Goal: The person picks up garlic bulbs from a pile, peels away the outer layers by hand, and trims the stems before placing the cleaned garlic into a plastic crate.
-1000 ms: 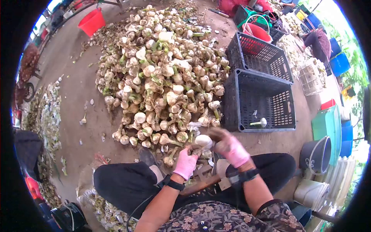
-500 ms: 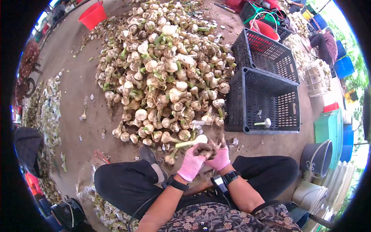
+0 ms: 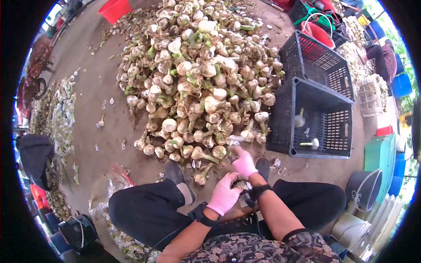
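Observation:
My left hand (image 3: 224,193), in a pink glove with bare fingertips, is closed around a garlic bulb (image 3: 241,185) in front of my lap, partly hidden by the fingers. Just above it, my right hand (image 3: 244,163), gloved alike, points toward the near edge of the garlic pile (image 3: 193,87); its fingertips are smeared by motion. A loose bulb with dry stalk (image 3: 200,179) lies on the ground left of my hands. In the nearer black crate (image 3: 322,154) are a trimmed bulb (image 3: 314,143) and another, blurred bulb (image 3: 299,119) by its left side.
A second black crate (image 3: 324,57) stands behind the nearer one, with a red bucket (image 3: 318,35) beyond. Another red bucket (image 3: 115,10) is at the far left. A dark bucket (image 3: 363,188) stands at right. A person (image 3: 389,61) sits at the far right.
The trimmed bulb with a pale stem has left my hands, and a second bulb now shows in the nearer crate. My right hand has moved forward, away from the left. The view has shifted slightly.

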Demonstrator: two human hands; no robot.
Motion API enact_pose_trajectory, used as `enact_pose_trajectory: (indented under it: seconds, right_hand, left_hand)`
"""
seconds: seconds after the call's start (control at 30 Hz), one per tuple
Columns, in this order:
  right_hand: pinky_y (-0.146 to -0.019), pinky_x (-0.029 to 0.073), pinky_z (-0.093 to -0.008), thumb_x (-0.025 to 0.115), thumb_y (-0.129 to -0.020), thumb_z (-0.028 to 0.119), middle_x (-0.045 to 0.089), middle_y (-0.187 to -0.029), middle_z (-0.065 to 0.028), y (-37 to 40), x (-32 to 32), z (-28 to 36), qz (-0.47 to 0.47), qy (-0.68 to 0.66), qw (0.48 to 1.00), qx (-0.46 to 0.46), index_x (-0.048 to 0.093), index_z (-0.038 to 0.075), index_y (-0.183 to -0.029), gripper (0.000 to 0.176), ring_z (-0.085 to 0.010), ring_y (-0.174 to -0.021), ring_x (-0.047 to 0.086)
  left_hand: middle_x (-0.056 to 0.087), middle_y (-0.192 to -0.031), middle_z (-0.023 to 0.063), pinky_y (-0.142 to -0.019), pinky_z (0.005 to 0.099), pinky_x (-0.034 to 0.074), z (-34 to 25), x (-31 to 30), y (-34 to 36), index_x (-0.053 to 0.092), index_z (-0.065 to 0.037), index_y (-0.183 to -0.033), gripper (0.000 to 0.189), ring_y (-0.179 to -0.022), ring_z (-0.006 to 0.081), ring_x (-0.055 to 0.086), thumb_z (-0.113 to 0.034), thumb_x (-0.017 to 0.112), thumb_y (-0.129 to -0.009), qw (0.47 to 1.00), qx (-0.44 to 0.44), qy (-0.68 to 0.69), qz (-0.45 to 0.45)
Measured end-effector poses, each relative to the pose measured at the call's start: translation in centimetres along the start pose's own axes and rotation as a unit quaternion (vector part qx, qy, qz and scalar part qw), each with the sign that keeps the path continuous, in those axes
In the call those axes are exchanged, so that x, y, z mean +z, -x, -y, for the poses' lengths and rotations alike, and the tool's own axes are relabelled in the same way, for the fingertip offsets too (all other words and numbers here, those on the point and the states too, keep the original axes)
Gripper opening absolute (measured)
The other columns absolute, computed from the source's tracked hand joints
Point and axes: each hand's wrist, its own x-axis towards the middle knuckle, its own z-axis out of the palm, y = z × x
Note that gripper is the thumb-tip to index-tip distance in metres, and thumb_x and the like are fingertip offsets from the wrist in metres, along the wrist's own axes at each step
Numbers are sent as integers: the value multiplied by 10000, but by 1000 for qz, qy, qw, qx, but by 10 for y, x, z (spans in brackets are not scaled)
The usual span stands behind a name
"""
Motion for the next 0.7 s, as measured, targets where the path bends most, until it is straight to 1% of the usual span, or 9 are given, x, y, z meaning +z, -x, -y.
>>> enact_pose_trajectory:
  seconds: [0.07, 0.13, 0.2, 0.27, 0.33, 0.4, 0.43, 0.6, 0.7]
  right_hand:
    - [-872, 469, -385, 577, -690, 23, 588, -1152, -160, -25, 40, -36, -9, 135, 989, -51, 603, 122, -1132, 454, -343, -1043, 564]
    - [-860, 475, -378, 566, -706, 51, 616, -1091, -161, -35, 58, -53, -12, 161, 983, -85, 628, 147, -1100, 410, -326, -1008, 588]
    - [-847, 473, -406, 551, -751, 144, 650, -977, -176, -38, 39, -16, 48, 163, 985, 7, 649, 87, -1012, 285, -365, -957, 594]
    - [-797, 487, -380, 629, -770, 184, 663, -879, -174, -35, 22, -14, 18, 149, 987, -49, 674, 76, -965, 228, -332, -880, 626]
    - [-771, 482, -339, 703, -771, 191, 665, -877, -159, -14, -10, 20, 63, -22, 996, -66, 672, 70, -995, 257, -247, -826, 631]
    - [-800, 456, -277, 729, -779, 145, 659, -932, -97, 1, -34, 42, 108, -144, 984, -15, 662, 40, -996, 250, -139, -862, 575]
    - [-826, 448, -268, 718, -787, 127, 643, -982, -77, 13, -47, 61, 126, -199, 972, -14, 646, 32, -1027, 269, -136, -904, 564]
    - [-890, 451, -303, 697, -823, 155, 597, -1099, -52, 53, -63, 80, 121, -378, 918, -14, 532, 1, -1182, 425, -145, -982, 568]
    - [-859, 470, -279, 750, -775, 187, 599, -1078, -40, 75, -45, 102, 28, -464, 882, -74, 539, 18, -1170, 478, -135, -969, 578]
  left_hand:
    - [611, -988, 92, -870, 288, 440, -2, -1, 2, 577, -12, -1084, 365, -910, 187, 587, 17, 579, -720, 974, 65, -195, -90]
    - [584, -1018, 127, -882, 308, 438, 0, -6, 0, 573, -5, -1083, 390, -965, 234, 576, 17, 583, -694, 973, 53, -198, -110]
    - [555, -1073, 149, -894, 324, 434, 10, -18, -7, 562, -11, -1106, 422, -1022, 263, 554, 4, 593, -685, 974, 27, -174, -144]
    - [513, -1173, 227, -930, 384, 423, 11, -24, -11, 510, -7, -1208, 589, -1077, 369, 513, -59, 682, -646, 933, 61, -257, -244]
    - [457, -1253, 243, -978, 384, 394, 9, -28, -14, 450, -10, -1273, 683, -1144, 374, 469, -57, 692, -636, 873, 143, -360, -296]
    - [491, -1215, 199, -997, 370, 379, -1, -23, -15, 460, -7, -1270, 689, -1140, 355, 480, -25, 687, -620, 877, 150, -344, -299]
    - [525, -1177, 155, -1017, 356, 364, -4, -20, -14, 471, -5, -1267, 696, -1135, 336, 491, 6, 682, -604, 880, 155, -331, -305]
    - [541, -1166, 159, -982, 360, 394, -23, -16, -2, 490, -7, -1243, 709, -1121, 327, 506, -5, 734, -577, 906, 239, -271, -223]
    - [545, -1130, 173, -919, 378, 434, -37, -7, 13, 523, -17, -1187, 618, -1054, 360, 527, -1, 708, -598, 880, 294, -292, -231]
